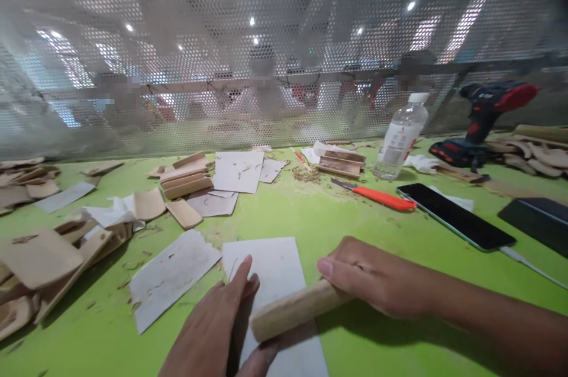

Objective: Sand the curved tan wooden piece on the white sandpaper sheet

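Note:
My right hand (370,273) is closed around one end of a long, pale wooden piece (295,310) with a rounded surface. The piece slants across a white paper sheet (273,261) on the green table. At its other end, my left hand (208,329) reaches in with thumb and fingers apart, over the sheet. The thumb lies close by the end of the wood; whether it touches is hard to tell. A second, torn-edged sheet (173,276) lies left of the hands, with shavings on it.
Curved wooden pieces (44,255) are heaped at the left. Beyond my right hand lie an orange utility knife (384,198) and a phone (457,215) on a cable. A plastic bottle (402,137) and a cordless drill (483,119) stand before a perforated metal screen (266,69).

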